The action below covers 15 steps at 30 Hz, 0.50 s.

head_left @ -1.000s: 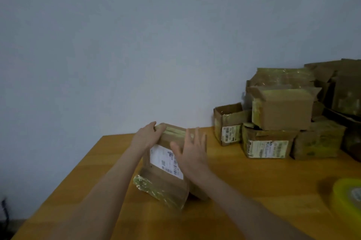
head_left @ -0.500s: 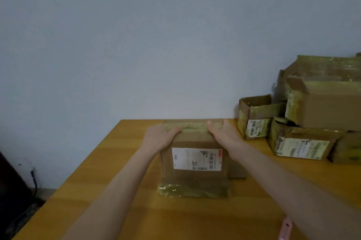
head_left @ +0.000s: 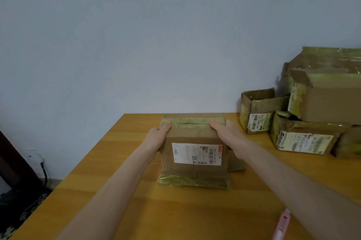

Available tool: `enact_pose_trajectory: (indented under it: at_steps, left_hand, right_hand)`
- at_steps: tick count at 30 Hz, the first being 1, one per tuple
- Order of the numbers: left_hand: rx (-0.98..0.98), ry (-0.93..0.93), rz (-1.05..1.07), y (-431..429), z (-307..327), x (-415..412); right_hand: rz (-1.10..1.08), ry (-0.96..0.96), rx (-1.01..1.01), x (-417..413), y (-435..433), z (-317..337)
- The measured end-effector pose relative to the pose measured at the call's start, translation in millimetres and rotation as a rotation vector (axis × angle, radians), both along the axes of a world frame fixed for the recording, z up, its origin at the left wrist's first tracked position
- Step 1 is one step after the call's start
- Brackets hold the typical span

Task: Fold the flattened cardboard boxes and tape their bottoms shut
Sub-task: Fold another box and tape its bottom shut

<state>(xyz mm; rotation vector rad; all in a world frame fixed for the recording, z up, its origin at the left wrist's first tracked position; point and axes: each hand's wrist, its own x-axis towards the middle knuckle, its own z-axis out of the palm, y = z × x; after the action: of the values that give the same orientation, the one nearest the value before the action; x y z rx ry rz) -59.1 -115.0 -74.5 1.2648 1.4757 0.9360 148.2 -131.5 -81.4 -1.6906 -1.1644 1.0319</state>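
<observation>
Between the two hands, the cardboard box [head_left: 195, 136] stands on the table [head_left: 136, 210], label facing us. Left hand [head_left: 156, 138] and right hand [head_left: 228, 134] each grip a top corner, as half a second ago; before that the box sat turned. Right of the fingers [head_left: 215, 125], taped boxes [head_left: 322, 103] crowd the table; left lies open wood up to the edge.

Left hand [head_left: 158, 136] and right hand [head_left: 226, 134]: only thumbs and backs in view, remaining fingers hidden behind the sides of the box [head_left: 193, 134]. Label [head_left: 196, 154] print too small to read. Flap [head_left: 236, 163] at right partly concealed by box and right forearm. Stack of boxes [head_left: 328, 103] cut off by the right edge. Pink knife [head_left: 282, 224] cropped at the bottom edge.
</observation>
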Motion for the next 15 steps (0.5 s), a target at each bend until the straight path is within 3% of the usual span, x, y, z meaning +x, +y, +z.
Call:
enact_pose_trajectory:
  at_steps: [4,8,12,15]
  left_hand:
    - [-0.014,-0.026,0.013,-14.0,3.4,0.2]
    - [0.179,0.056,0.021,-33.5,12.3,-0.6]
    - [0.363,-0.129,-0.077,-48.4,31.7,-7.1]
    - [0.426,-0.267,-0.020,-64.0,40.0,-4.8]
  right_hand:
    - [0.029,0.030,0.027,-0.8,-12.5,5.0]
    - [0.079,0.056,0.145,4.9,-33.5,15.1]
    - [0.099,0.084,0.338,16.9,-57.4,39.3]
    - [0.172,0.072,0.358,25.0,-74.1,43.1]
